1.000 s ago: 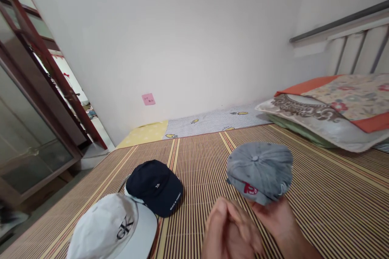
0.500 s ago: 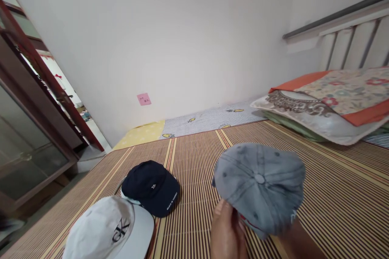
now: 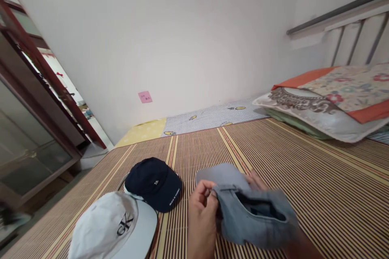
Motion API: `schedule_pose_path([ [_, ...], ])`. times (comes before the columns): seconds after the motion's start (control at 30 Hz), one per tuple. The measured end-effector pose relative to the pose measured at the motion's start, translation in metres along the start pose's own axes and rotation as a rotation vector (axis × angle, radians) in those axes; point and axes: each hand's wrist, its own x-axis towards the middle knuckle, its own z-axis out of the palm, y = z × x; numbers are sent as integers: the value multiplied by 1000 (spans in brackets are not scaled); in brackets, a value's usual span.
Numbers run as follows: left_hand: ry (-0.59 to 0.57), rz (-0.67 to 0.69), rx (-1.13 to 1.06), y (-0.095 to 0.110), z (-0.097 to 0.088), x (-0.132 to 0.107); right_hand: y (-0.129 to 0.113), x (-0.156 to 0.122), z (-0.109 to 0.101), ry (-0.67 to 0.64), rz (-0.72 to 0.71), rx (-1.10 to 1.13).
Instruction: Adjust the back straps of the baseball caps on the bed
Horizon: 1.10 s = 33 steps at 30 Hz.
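Note:
A grey-blue baseball cap (image 3: 258,226) is held over the striped mat, its back strap opening towards me and its brim pointing away. My left hand (image 3: 202,214) pinches the cap's left edge between thumb and fingers. Behind the cap, the fingers of my right hand (image 3: 257,180) show beside the brim; the cap hides the palm, and the wrist comes out below on the right. To the left lie a navy cap (image 3: 153,182) with small white lettering and a white cap (image 3: 103,226) with black "CK" letters, touching each other.
The striped bamboo mat (image 3: 194,149) covers the bed. Stacked pillows (image 3: 304,105) lie at the right, near a white radiator (image 3: 358,40). A pink note (image 3: 145,96) is stuck on the wall. On the left are a doorway and a glass-fronted cabinet (image 3: 33,174).
The grey cap has been turned, from its crown top facing me to its back opening facing me. My left hand has moved slightly left and up; right fingers now show.

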Motion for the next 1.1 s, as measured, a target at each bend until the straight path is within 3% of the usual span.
schedule_pose_path([
  [0.07,4,-55,40,-4,-7,6,-2,1,3,-31,152,125],
  [0.13,20,-121,17,-11,-13,12,-4,5,1,22,199,137],
  [0.23,20,-159,-88,-19,-19,18,-13,9,-4,137,87,37],
  [0.3,12,-145,-173,-21,-20,19,-24,6,-4,138,-4,-45],
  [0.5,-72,-214,-335,-14,-10,14,-67,-20,13,-143,-125,-560],
  [0.63,-148,-234,-360,-11,-5,10,-83,-32,25,-328,-109,-639],
  [0.97,-270,-226,-115,-16,-4,9,-94,-33,23,-253,-182,-649],
  [1.1,-263,-160,-105,-16,-5,8,-98,-38,22,-322,-234,-694],
])
